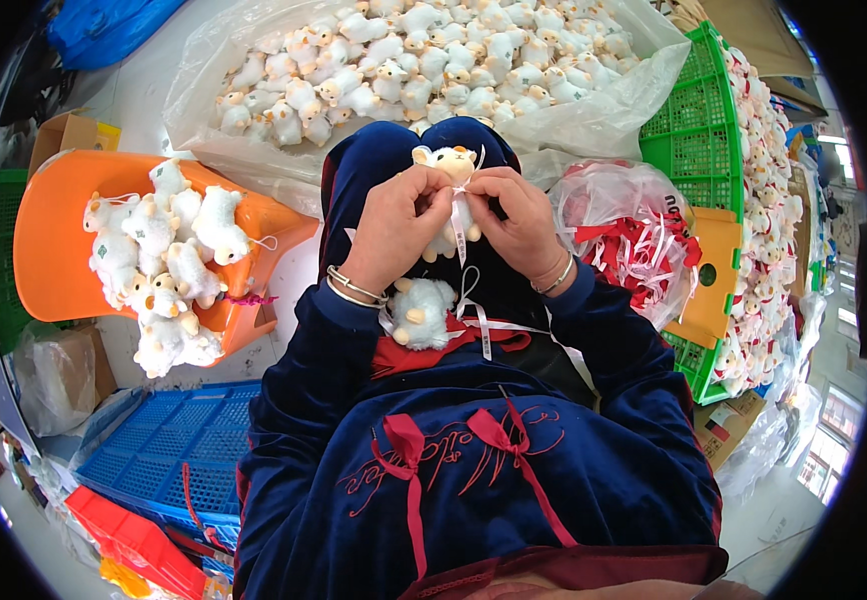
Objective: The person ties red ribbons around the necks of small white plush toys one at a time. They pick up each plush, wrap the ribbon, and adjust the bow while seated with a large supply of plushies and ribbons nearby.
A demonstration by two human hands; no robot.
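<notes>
Above my lap, a small white plush animal [438,240] with a cream face and orange nose is upright between my hands. A white printed ribbon [460,228] hangs down its front from the neck. My left hand [401,222] is closed, thumb and fingers pinching at the neck on the left side. From the right, my right hand [520,220] pinches the ribbon beside the neck. Fingertips hide part of the ribbon. A second plush animal [422,312] lies in my lap on red cloth, with a white cord loop and another ribbon [484,332] beside it.
Ahead lies a large clear plastic sheet [194,90] heaped with plush animals. An orange chair [49,240] at left bears several more. At right are a bag of red and white ribbons [644,250], a green crate [689,130] and red-and-white plush. Blue crates [179,450] stand at lower left.
</notes>
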